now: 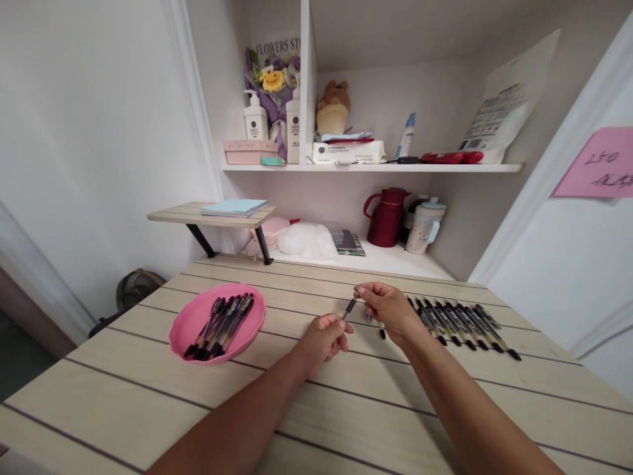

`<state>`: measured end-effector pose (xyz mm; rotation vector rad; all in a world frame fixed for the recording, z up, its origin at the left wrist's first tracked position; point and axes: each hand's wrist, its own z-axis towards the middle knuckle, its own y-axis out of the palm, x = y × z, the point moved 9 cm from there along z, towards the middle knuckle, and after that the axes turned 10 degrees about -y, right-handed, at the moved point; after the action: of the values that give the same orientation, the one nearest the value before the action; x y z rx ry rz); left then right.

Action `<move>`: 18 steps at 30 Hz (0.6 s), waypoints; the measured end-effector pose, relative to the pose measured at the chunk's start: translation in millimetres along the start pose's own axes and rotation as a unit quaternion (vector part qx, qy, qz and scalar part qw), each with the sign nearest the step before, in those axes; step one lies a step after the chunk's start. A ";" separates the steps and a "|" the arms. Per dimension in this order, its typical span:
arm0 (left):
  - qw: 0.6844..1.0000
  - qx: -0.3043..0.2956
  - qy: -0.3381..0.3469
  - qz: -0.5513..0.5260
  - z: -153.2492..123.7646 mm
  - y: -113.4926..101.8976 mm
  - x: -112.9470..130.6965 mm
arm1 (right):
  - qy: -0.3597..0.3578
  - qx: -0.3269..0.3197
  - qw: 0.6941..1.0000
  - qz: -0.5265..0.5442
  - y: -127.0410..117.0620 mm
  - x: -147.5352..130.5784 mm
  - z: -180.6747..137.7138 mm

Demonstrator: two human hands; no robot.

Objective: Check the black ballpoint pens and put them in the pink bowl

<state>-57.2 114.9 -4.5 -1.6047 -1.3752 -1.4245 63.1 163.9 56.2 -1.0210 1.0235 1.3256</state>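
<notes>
My left hand is closed around the lower part of a pen, whose dark grip section slants up out of the fingers. At the pen's upper end, my right hand pinches the tip between thumb and fingers; the exact piece it holds is too small to make out. Below my right hand, another pen or pen part lies on the table, partly hidden. To the right, several black pens lie side by side in a slanted row. On the left, a pink scalloped tray holds several more black pens.
The slatted wooden table meets a white shelf unit at the back. A small raised stand carries coloured paper. Behind stand a red thermos jug, a pale cup and a white plastic bag.
</notes>
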 end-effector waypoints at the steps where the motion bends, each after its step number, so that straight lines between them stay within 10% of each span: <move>1: 1.000 -0.001 0.001 0.000 0.1 0.1 0.1 | 0.002 -0.004 1.000 0.000 0.9 0.4 -0.4; 18: 0.999 0.003 0.041 -0.021 -2.9 1.6 6.0 | 0.027 -0.084 0.992 0.094 19.1 -3.1 -8.7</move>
<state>-57.3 113.7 2.3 -1.5043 -1.3725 -1.4932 44.0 154.6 57.1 -1.1124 1.0832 1.5672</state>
